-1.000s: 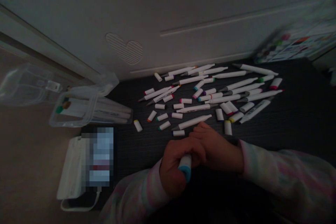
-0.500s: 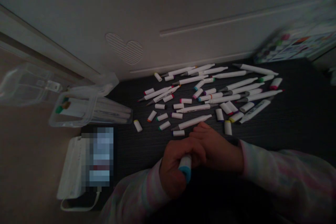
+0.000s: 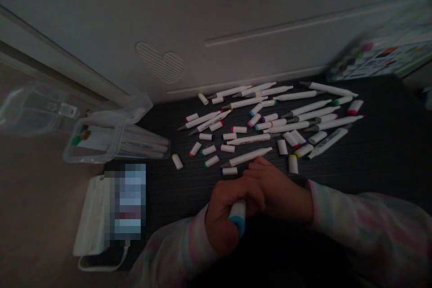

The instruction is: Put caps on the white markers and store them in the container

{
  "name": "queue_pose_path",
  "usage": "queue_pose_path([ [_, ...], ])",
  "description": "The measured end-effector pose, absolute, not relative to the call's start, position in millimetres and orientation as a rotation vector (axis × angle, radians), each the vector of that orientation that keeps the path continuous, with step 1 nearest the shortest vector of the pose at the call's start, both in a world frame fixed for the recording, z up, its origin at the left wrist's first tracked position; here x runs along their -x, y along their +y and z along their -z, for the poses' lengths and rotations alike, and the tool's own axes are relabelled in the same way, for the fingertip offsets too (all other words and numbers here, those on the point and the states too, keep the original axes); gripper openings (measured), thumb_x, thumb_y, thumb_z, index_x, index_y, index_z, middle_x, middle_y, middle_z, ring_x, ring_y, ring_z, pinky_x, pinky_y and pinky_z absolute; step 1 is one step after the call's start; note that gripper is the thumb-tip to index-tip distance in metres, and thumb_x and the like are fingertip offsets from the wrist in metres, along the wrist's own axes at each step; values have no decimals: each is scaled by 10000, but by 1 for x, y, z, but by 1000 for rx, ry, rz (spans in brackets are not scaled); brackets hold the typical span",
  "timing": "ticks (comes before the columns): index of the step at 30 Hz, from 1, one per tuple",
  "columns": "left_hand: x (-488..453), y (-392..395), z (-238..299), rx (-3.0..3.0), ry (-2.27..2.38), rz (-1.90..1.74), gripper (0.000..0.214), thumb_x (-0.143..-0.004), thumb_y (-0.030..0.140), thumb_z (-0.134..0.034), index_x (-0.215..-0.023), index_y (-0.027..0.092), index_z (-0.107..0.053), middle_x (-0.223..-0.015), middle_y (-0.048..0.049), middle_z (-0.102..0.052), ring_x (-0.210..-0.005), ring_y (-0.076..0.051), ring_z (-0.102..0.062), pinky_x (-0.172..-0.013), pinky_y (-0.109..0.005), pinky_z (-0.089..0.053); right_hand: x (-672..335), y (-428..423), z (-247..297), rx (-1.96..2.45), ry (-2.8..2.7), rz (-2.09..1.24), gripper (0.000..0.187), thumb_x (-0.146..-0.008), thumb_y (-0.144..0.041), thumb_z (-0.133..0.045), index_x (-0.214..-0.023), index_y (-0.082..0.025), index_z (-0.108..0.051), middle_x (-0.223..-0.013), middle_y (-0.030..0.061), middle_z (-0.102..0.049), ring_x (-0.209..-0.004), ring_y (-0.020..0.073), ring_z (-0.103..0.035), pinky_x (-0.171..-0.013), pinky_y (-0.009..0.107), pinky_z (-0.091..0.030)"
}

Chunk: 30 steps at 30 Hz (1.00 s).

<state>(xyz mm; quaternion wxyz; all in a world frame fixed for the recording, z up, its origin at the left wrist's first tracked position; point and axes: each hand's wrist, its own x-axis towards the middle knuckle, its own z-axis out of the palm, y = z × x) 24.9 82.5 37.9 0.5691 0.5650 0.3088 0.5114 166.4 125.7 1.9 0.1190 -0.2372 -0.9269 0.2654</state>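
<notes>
My left hand (image 3: 224, 216) is closed in a fist round a white marker with a blue end (image 3: 238, 216) that pokes out toward me. My right hand (image 3: 278, 191) is curled against the left one, its fingers closed at the marker's far end, which is hidden between the hands. Both hands hover low over a dark mat (image 3: 371, 153). Just beyond the knuckles lie a long uncapped white marker (image 3: 248, 156) and a loose cap (image 3: 230, 171). Several more white markers (image 3: 303, 110) and caps (image 3: 208, 150) are scattered farther back.
A clear plastic case (image 3: 116, 141) holding markers lies on its side at the left, its lid (image 3: 33, 108) open behind it. A white pouch (image 3: 92, 218) with a blurred patch sits near left. A pale wall panel (image 3: 236, 31) bounds the mat behind; a printed box (image 3: 384, 56) stands far right.
</notes>
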Motion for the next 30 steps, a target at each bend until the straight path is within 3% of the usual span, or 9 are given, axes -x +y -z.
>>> queue_pose_path([
  [30,-24,81,-37,-1369,727,-1206,606,-748,677,-204,-659,143,-476,-525,1,-392,-462,-92,-368,-446,-234,-296,-167,126,-4,694,-2711,-817,136,-753,-288,-528,-685,-172,-551,-657,11,-559,-666,153,-443,-659,307,-248],
])
